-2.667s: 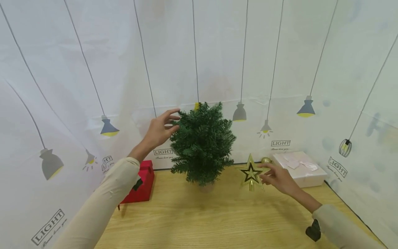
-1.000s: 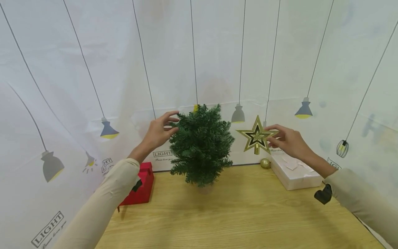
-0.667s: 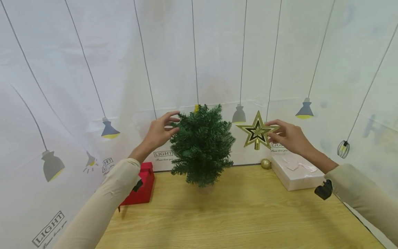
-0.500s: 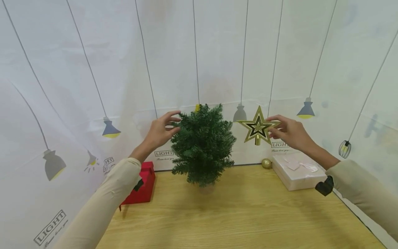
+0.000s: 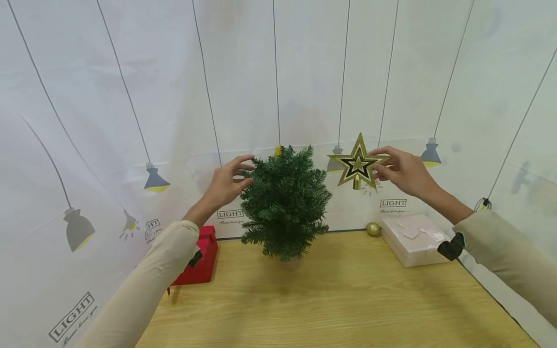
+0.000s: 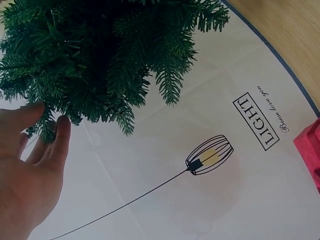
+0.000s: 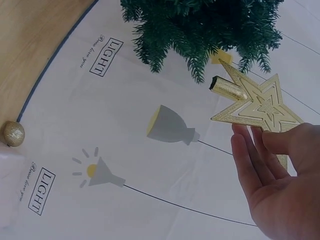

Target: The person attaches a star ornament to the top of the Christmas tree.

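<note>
A small green artificial Christmas tree (image 5: 285,203) stands upright in its pot (image 5: 290,264) toward the back of the table. At its upper left side, my left hand (image 5: 224,184) holds a branch tip between thumb and fingers; the left wrist view shows the sprig (image 6: 47,125) between them. My right hand (image 5: 406,171) pinches one point of a gold star tree topper (image 5: 358,166) in the air, right of the tree. The star is upright, its hollow socket (image 7: 227,87) at the bottom. The fingers behind the star are partly hidden in the head view.
A red gift box (image 5: 202,261) sits at the left, partly behind my left sleeve. On the right are a pale pink box (image 5: 415,241) with a bow and a gold ball ornament (image 5: 373,229). A white backdrop (image 5: 243,72) printed with lamps closes off the wooden table (image 5: 278,309).
My right hand has raised the gold star from low by the table to near the height of the tree's upper part. My left hand stays at the tree.
</note>
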The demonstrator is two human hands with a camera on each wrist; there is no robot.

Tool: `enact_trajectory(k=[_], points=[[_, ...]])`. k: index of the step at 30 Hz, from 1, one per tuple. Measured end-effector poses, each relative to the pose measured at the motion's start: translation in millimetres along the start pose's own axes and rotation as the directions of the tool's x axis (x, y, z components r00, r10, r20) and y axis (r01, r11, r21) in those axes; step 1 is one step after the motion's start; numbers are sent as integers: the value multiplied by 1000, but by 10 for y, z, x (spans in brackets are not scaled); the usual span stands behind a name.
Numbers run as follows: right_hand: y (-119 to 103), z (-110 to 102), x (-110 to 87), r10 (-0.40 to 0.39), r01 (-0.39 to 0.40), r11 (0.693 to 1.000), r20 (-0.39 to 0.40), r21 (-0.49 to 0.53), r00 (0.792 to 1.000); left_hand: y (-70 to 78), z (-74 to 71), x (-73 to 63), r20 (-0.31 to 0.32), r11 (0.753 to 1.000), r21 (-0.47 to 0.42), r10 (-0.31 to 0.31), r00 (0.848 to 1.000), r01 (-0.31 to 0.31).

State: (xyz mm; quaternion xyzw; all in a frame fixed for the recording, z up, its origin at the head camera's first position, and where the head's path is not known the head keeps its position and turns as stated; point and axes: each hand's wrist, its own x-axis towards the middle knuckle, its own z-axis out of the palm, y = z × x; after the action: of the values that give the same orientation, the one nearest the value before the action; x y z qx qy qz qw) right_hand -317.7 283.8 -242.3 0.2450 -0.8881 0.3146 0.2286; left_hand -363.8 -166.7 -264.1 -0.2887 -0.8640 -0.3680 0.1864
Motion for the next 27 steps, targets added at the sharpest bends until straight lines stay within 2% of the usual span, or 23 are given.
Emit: enact_trajectory(k=[3, 7, 19, 27], points=[[-49, -25, 56, 20, -20, 1000, -21, -8, 1000, 4, -2, -4, 0, 1000, -6, -7, 1000, 7], [-116, -51, 118, 5, -7, 1000, -43, -28, 999, 8, 0, -11, 2, 1000, -10, -14, 1000, 14], [-277, -83, 362, 11, -11, 1000, -100, 4, 995, 0, 12, -7, -3, 1000, -11, -9, 1000, 9], [-420, -57, 527, 3, 6, 997, -102, 82, 995, -13, 14, -9, -12, 1000, -8, -13, 1000, 13]])
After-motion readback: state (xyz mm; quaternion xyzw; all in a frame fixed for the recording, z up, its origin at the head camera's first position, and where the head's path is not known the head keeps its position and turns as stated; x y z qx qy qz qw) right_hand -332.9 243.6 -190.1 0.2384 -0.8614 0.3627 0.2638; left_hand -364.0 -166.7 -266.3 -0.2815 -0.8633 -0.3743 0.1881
